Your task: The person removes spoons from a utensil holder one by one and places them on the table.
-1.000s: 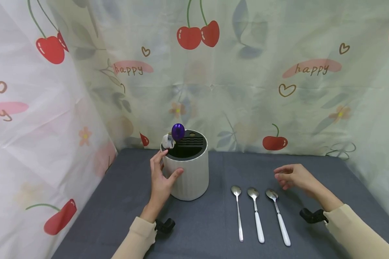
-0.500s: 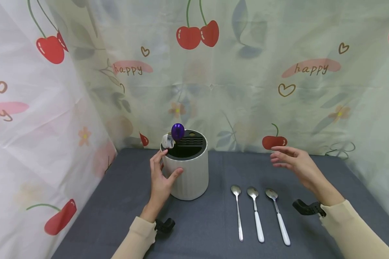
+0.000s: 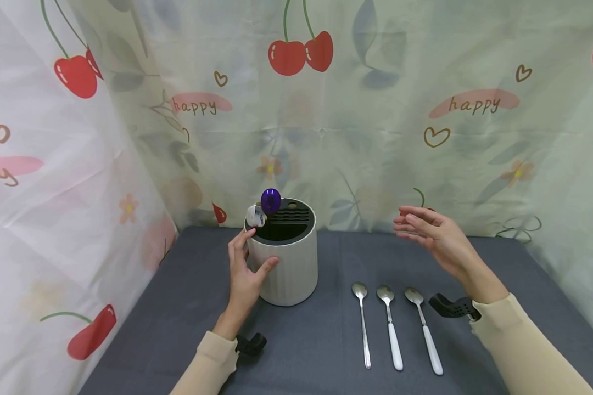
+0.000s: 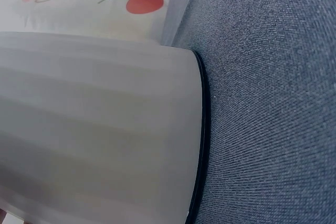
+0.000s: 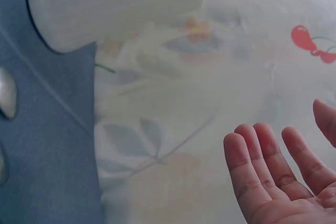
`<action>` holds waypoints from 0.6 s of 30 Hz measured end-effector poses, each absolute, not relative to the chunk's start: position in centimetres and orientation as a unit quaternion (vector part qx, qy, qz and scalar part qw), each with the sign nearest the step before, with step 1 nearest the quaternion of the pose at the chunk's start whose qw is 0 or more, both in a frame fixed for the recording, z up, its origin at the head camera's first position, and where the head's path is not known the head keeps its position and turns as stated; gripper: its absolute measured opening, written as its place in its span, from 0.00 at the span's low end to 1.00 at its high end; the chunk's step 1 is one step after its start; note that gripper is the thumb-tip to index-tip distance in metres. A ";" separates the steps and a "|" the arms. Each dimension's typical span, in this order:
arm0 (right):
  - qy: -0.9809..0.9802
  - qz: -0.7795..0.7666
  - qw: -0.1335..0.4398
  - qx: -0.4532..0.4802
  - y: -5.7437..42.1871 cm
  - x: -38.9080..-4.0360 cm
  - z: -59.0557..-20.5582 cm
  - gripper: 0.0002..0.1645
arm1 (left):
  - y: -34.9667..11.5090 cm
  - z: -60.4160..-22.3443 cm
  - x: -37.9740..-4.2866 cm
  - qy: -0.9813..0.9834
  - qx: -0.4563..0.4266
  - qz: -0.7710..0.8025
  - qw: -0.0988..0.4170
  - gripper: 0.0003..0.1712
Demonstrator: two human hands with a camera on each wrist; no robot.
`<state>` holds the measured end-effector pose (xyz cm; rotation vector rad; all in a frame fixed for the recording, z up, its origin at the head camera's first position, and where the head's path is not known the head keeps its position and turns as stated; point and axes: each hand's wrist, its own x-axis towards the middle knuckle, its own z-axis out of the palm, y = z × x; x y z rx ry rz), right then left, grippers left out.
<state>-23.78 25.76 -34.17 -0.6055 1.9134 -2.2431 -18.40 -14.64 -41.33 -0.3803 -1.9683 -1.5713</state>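
A pale ribbed utensil holder [image 3: 291, 274] with a black slotted top stands left of centre. Out of it rise a purple spoon-like head [image 3: 270, 201] and a shiny silver one [image 3: 255, 216]. My left hand [image 3: 244, 274] rests against the holder's left side, fingertips at the rim and thumb extended along the front. My right hand [image 3: 440, 238] hovers above the table with nothing in it, fingers loosely extended. Below it lie a slim all-metal spoon [image 3: 359, 291], a white-handled spoon [image 3: 393, 340] and another white-handled spoon [image 3: 427, 337], side by side, bowls away from me.
Dark grey cloth covers the table [image 3: 316, 345]. A cherry-printed curtain [image 3: 365, 164] hangs right behind it and along the sides. A thin looped cord [image 3: 521, 227] shows at the back right edge. Each wrist wears a black strap.
My right hand has risen from beside the rightmost spoon and moved left over the table, toward the holder. My left hand, the holder and the spoons stay in place.
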 end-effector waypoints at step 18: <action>0.670 -0.710 0.065 -0.208 19.6 -24.9 -31.1 0.22 | -14.6 -41.3 -18.4 -0.738 -0.142 -0.590 0.293 0.43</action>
